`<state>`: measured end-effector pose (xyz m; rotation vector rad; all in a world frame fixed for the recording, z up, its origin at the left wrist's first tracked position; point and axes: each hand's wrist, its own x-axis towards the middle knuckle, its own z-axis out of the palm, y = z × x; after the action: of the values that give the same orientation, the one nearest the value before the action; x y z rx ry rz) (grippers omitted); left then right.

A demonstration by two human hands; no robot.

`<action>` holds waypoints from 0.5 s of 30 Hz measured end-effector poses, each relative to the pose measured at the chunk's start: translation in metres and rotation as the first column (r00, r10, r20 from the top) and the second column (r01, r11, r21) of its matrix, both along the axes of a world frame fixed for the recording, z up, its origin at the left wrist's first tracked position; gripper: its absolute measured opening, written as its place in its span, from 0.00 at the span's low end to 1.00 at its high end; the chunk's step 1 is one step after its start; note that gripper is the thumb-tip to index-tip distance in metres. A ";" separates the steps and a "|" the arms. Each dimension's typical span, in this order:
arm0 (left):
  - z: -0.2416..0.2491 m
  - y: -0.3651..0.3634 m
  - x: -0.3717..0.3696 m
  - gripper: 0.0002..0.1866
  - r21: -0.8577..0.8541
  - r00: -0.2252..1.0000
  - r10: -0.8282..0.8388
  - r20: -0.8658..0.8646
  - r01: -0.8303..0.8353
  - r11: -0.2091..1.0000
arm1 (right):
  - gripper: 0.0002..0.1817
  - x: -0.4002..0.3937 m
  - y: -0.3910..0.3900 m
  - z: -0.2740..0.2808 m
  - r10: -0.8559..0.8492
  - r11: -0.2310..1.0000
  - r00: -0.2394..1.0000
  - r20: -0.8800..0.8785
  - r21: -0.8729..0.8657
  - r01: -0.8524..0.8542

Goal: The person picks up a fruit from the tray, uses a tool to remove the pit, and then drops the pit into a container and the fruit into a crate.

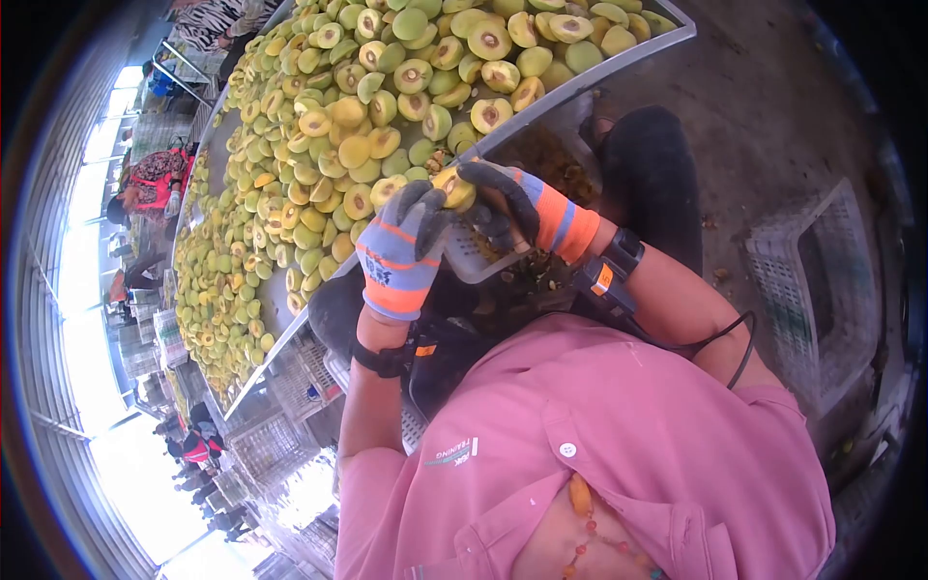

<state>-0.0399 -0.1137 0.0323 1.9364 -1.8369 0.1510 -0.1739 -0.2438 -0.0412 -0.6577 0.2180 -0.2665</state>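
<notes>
My left hand (pixel 401 246), in an orange and blue-grey glove with dark fingertips, pinches a yellow peach half (pixel 454 188) by the table's edge. My right hand (pixel 532 208), gloved alike, is closed around a wooden-handled tool (pixel 520 242). Its fingertips meet the same peach half; the tool's working end is hidden by fingers and fruit. Just beyond both hands, many green-yellow peach halves (pixel 353 150) are heaped on a metal-rimmed table (pixel 599 72). Several show brown pits or pit hollows on their cut faces.
Below my hands is a pale plastic basket (pixel 474 261), with fruit scraps (pixel 551 159) nearby. A white crate (pixel 812 290) stands on the floor at right. A person in a red vest (pixel 155 184) is across the table; stacked crates (pixel 261 454) are at lower left.
</notes>
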 end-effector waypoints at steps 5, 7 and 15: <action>0.006 -0.003 0.000 0.20 0.078 0.976 -0.079 0.205 0.064 0.995 | 0.16 0.003 0.004 -0.006 -0.004 0.997 1.000 -0.001 0.083 0.004; 0.013 -0.005 -0.003 0.17 0.126 0.972 -0.101 0.211 0.075 0.989 | 0.15 -0.003 0.003 0.000 0.065 0.990 0.998 -0.020 0.126 -0.062; 0.024 0.000 0.001 0.20 0.150 0.972 -0.166 0.167 0.142 0.979 | 0.13 -0.002 0.005 -0.009 -0.062 0.980 0.994 0.088 -0.183 0.077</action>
<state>-0.0392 -0.1132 0.0559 1.9134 -2.1586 0.1561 -0.1762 -0.2387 -0.0502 -0.8238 0.1379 -0.3837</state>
